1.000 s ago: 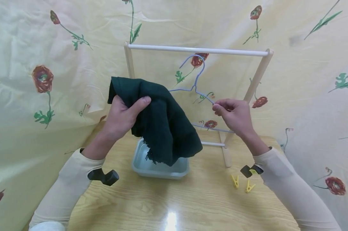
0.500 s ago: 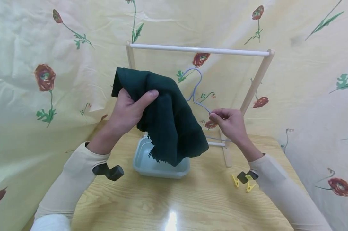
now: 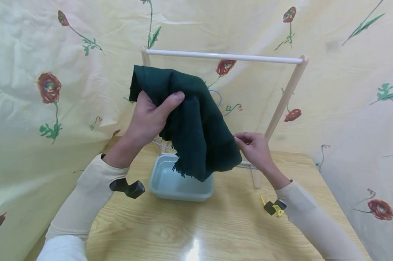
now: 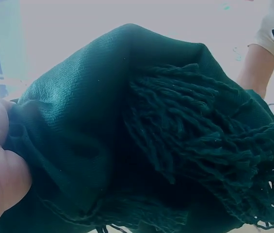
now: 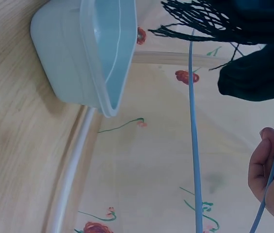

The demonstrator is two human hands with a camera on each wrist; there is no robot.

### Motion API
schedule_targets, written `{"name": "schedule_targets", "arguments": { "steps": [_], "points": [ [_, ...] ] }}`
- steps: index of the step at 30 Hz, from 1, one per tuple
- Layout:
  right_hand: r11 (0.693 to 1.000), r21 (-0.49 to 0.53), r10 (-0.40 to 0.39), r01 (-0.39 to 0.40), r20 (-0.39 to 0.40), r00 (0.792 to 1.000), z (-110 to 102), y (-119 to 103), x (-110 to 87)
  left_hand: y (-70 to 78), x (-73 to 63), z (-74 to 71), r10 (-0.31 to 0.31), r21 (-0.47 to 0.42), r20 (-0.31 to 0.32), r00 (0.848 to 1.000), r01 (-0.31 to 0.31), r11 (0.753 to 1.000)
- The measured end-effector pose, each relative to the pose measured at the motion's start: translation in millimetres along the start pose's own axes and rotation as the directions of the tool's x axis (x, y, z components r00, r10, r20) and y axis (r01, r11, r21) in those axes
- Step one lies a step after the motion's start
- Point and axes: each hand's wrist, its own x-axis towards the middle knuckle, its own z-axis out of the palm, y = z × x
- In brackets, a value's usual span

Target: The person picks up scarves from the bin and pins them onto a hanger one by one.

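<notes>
My left hand grips a dark green fringed scarf, thumb across its front. Folds of the scarf hang down to the right, and its tassels fill much of the left wrist view. Behind the cloth is a blue wire hanger, mostly hidden in the head view apart from part of its hook and bits of its lower bar. My right hand pinches one sloping arm of the hanger beside the scarf's right edge. In the right wrist view, the hanger's long straight bar runs in front of the backdrop, apart from my fingers.
A wooden rack with a white top rail stands at the back of the table. Below the scarf sits a pale blue plastic tub. Yellow clothespins lie at the right, partly covered by the right wrist camera. Floral cloth surrounds the table.
My left hand has raised the scarf and shifted it slightly right. My right hand has lowered the hanger and brought it left, so the scarf now covers most of it.
</notes>
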Motion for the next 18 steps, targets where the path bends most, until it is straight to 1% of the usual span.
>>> {"name": "schedule_targets", "arguments": {
  "steps": [3,5,8,12,15,18],
  "points": [
    [1.0,-0.011,0.008,-0.008,-0.011,1.0,2,2,-1.1,0.3,4.0,1.3,0.027,0.004,-0.01,1.0,-0.027,1.0],
    [1.0,0.008,0.021,-0.021,-0.006,1.0,4,3,-2.0,0.5,6.6,1.8,0.043,0.005,-0.015,0.999,-0.043,0.999],
    [0.999,0.044,0.03,-0.03,0.01,1.0,6,3,-3.2,0.9,9.7,2.1,0.051,-0.001,-0.032,0.998,-0.051,0.999],
    [0.999,0.034,0.007,-0.007,0.016,1.0,8,4,-3.9,-0.1,12.6,2.8,0.049,-0.025,-0.059,0.997,-0.051,0.998],
    [1.0,0.017,-0.007,0.006,0.013,1.0,9,5,-3.6,-2.7,13.5,3.5,0.055,-0.043,-0.058,0.997,-0.058,0.997],
    [1.0,0.029,0.0,0.0,0.021,1.0,10,5,-3.3,-5.6,13.8,3.6,0.077,-0.043,-0.049,0.996,-0.079,0.996]
  ]
}}
